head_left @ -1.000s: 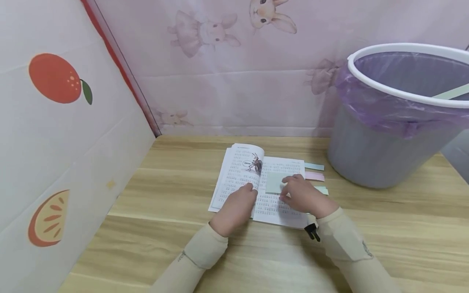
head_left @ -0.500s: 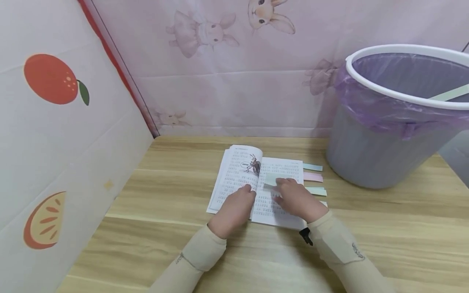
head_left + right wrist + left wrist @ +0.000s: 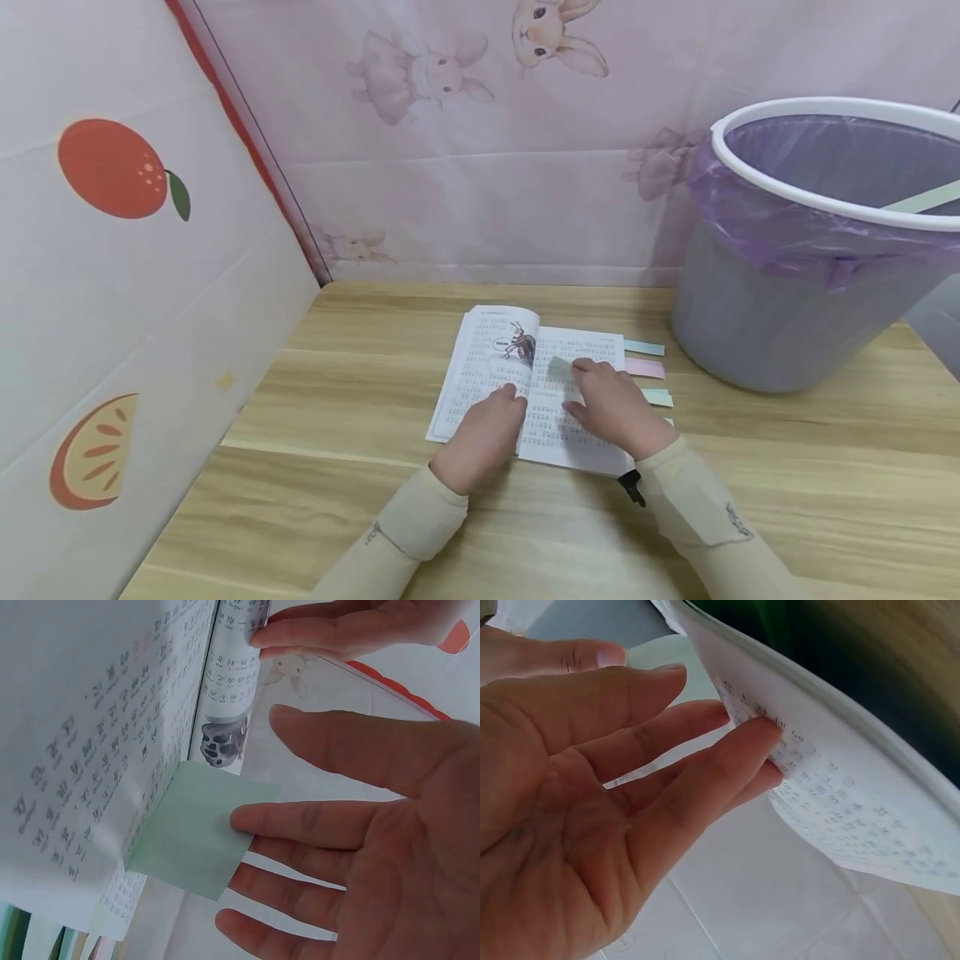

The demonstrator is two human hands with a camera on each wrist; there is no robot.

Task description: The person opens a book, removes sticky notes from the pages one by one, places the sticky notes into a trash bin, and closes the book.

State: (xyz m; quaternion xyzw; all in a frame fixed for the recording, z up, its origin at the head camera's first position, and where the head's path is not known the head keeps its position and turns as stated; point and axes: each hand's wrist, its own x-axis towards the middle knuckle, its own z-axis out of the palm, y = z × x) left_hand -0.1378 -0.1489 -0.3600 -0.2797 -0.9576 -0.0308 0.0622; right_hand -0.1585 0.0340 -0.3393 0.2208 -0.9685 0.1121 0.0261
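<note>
An open book (image 3: 551,437) with printed text and an ant picture lies on the wooden table. My left hand (image 3: 483,433) rests by the spine on the left page; in the left wrist view its fingertips (image 3: 761,735) touch the printed paper. Over the right page is my right hand (image 3: 615,407), its straight fingers at a pale green sticky note (image 3: 191,829). One edge of the note meets the page while the rest stands up from it. The index fingertip overlaps the note, and the thumb (image 3: 337,746) is held apart from it.
Blue (image 3: 645,348), pink (image 3: 647,367) and green (image 3: 657,397) paper tabs stick out from the book's right edge. At the back right stands a grey bin (image 3: 757,317) with a purple liner, a green strip (image 3: 926,198) inside. A pink rabbit-print backdrop (image 3: 480,208) rises behind the table.
The green note, flat on the right page before, now tilts up and looks narrower. My right hand has shifted slightly left and its fingers have straightened; the left hand stays by the spine.
</note>
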